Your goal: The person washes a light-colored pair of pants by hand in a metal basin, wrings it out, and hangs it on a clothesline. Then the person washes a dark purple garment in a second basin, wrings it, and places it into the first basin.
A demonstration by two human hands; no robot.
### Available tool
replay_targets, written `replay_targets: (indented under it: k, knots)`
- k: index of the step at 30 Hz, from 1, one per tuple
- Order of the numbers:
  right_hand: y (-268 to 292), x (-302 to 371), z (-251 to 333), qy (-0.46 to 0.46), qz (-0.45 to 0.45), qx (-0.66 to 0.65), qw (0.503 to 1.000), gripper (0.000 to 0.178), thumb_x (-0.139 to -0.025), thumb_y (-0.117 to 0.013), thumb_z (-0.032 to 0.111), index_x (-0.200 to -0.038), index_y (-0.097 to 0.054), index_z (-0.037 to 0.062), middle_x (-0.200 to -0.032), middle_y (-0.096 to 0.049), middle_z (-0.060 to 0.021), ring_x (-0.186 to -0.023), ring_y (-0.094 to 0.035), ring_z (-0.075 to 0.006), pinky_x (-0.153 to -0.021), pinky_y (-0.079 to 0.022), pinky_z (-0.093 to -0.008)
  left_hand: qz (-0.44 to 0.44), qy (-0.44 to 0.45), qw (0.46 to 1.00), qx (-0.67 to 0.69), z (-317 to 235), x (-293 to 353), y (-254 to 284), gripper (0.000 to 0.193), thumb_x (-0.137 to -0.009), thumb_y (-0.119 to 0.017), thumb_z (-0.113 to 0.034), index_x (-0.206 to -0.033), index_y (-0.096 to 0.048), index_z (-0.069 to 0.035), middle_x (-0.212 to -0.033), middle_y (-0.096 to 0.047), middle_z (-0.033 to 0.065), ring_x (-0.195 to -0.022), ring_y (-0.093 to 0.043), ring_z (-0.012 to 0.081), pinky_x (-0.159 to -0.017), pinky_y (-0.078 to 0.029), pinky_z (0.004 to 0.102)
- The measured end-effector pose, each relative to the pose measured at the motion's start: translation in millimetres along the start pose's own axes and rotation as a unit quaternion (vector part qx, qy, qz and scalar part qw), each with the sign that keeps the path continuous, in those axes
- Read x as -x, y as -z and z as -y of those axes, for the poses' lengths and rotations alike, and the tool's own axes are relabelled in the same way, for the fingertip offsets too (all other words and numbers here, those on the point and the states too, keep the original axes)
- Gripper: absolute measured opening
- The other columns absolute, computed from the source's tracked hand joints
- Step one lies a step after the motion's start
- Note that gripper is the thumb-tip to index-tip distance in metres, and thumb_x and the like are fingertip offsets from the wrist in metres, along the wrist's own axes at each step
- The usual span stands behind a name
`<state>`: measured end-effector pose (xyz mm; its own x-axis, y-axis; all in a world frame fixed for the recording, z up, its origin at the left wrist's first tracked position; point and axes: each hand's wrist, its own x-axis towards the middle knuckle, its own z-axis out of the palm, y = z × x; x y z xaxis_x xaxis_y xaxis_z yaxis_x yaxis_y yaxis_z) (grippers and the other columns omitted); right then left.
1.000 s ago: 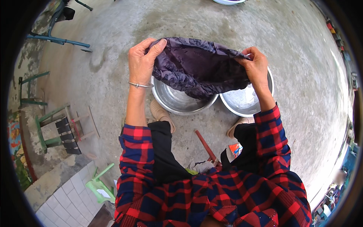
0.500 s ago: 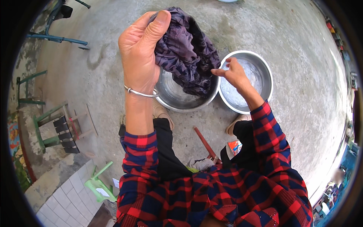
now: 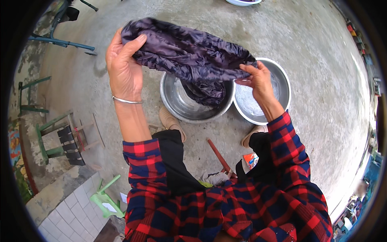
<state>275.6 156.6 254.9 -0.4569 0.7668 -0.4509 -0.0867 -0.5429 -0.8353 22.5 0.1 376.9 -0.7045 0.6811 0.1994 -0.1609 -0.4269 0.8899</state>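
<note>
A dark purple patterned garment (image 3: 181, 50) with a gathered edge is stretched sideways between my hands, its kind not plain. My left hand (image 3: 125, 62), with a silver bangle at the wrist, grips one end, thumb on top. At the other end my right hand (image 3: 256, 78) pinches the edge between thumb and fingers. Part of the cloth hangs down over the left metal basin (image 3: 171, 109); whether it touches the bottom is unclear. Touching that basin on its right stands a second metal basin (image 3: 285, 90) holding sudsy water, partly behind my right hand.
A reddish-brown stick (image 3: 217, 153) and an orange packet (image 3: 250, 160) lie between my legs. Over at the left are a green-framed chair (image 3: 50, 151), a small green plastic stool (image 3: 105, 199) and a blue metal frame (image 3: 60, 41). A white tub (image 3: 244, 3) shows at the top edge.
My right hand has taken hold of the garment's right end. My left hand has moved left and slightly down, and the bunched cloth is now spread wide between both hands.
</note>
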Motion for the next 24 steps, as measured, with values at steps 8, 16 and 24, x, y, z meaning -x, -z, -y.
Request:
replay_targets:
  k: [8, 16, 24]
  knots:
    - [10, 0, 52, 0.247, -0.066, 0.091, 0.962, 0.011, -0.086, -0.057, 0.002, -0.095, -0.054, -0.0007, -0.074, -0.06, -0.0079, -0.05, -0.06, -0.0146, -0.044, -0.051, -0.0258, -0.193, 0.028, 0.874, -0.444, 54, -11, 85, 0.029, -0.069, -0.058, 0.005, -0.091, -0.067, -0.011, -0.089, -0.071, 0.0071, -0.067, -0.064, 0.018, -0.065, -0.051, 0.0331]
    - [11, 8, 56, 0.281, -0.045, 0.107, 0.953, 0.021, -0.087, -0.05, 0.0, -0.107, -0.057, -0.003, -0.082, -0.062, -0.0078, -0.067, -0.064, -0.0138, -0.049, -0.054, -0.0268, 0.053, 0.145, 0.816, -0.557, 93, 11, 97, 0.032, -0.069, -0.049, 0.004, -0.088, -0.072, -0.01, -0.08, -0.071, 0.0083, -0.073, -0.066, 0.0197, -0.065, -0.049, 0.0349]
    - [53, -16, 50, 0.138, -0.051, -0.099, 0.984, 0.026, -0.089, -0.048, -0.002, -0.112, -0.059, 0.0026, -0.093, -0.064, -0.0092, -0.077, -0.066, -0.0196, -0.065, -0.059, -0.0351, 0.059, 0.333, 0.901, -0.273, 76, 25, 51, 0.023, -0.071, -0.051, 0.0, -0.091, -0.064, 0.002, -0.079, -0.058, 0.0009, -0.072, -0.05, 0.0117, -0.067, -0.04, 0.0247]
